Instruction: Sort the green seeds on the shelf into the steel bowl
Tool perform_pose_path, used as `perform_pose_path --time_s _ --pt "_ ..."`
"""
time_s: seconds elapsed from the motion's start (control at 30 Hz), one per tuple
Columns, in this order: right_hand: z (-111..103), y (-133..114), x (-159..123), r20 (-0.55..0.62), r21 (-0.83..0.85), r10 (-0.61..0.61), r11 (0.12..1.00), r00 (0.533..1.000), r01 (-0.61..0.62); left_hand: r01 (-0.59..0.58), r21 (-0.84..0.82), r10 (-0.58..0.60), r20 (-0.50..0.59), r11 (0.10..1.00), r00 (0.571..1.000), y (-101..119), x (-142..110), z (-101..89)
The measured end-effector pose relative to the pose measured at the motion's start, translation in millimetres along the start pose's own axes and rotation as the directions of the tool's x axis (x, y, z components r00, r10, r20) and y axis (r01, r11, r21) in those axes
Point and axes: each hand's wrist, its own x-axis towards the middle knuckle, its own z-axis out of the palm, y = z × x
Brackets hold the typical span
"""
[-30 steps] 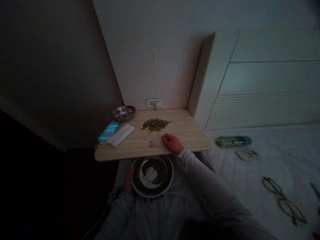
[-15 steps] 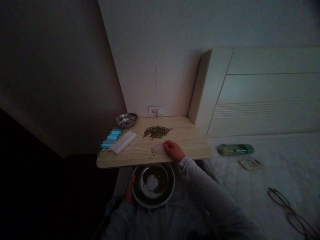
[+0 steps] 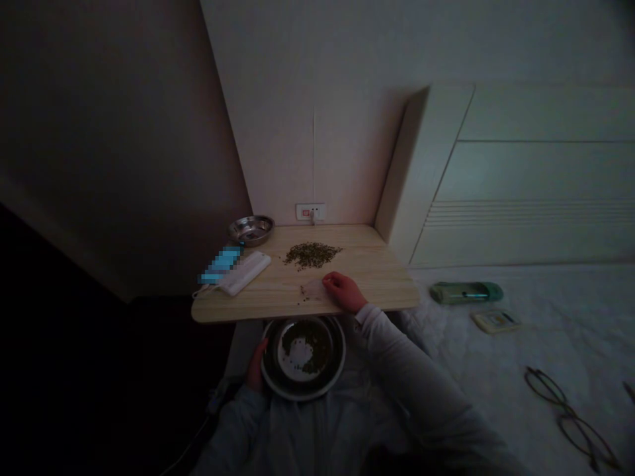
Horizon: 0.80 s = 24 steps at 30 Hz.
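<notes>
My left hand (image 3: 256, 365) grips the left side of a round pale-rimmed bowl (image 3: 303, 396) held low in front of the table. Small dark-green seeds or beans (image 3: 317, 354) lie in the bowl around a bare white patch. Over the front of the wooden tabletop, my right hand (image 3: 344, 293) is closed, thumb and fingers pinched on a thin translucent piece of plastic (image 3: 314, 289). Its exact kind is unclear in the dim light. A few loose seeds lie by its left end. Farther back a pile of the same greenish seeds (image 3: 312, 255) is spread on the wood.
On the tabletop (image 3: 370, 264) are a metal bowl (image 3: 251, 231) at the back left, a white power strip (image 3: 245, 273) and a pixelated blue screen (image 3: 221, 265). A wall socket (image 3: 310, 211) is behind. On the bed lie a green bottle (image 3: 466, 292), a small flat case (image 3: 495, 321) and glasses (image 3: 568, 413).
The view has tilted slightly, so the table and bowl appear a little higher. Both hands keep nearly the same places, and the translucent plastic looks lower and flatter on the wood.
</notes>
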Motion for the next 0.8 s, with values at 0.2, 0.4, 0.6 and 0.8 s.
perform_pose_path --time_s 0.2,0.4,0.6,0.8 --pt "-0.3 1.6 -1.0 0.023 0.027 0.012 1.0 1.0 -0.012 0.002 -0.009 -0.002 -0.041 1.0 0.999 0.7 2.1 -1.3" --pt "-0.1 2.7 -0.5 0.012 0.034 0.002 0.999 1.0 -0.003 0.002 0.007 -0.002 -0.057 1.0 0.998 -0.2 -1.0 0.9" --pt "-0.3 3.8 -0.8 0.067 0.024 -0.01 1.0 0.998 0.008 -0.049 0.009 0.049 -0.057 0.999 0.997 -0.3 -0.5 1.0" --pt "0.2 6.4 -0.7 0.047 0.052 -0.016 0.999 0.999 0.013 -0.065 0.037 0.067 -0.049 0.997 0.997 -1.2 3.6 -2.0"
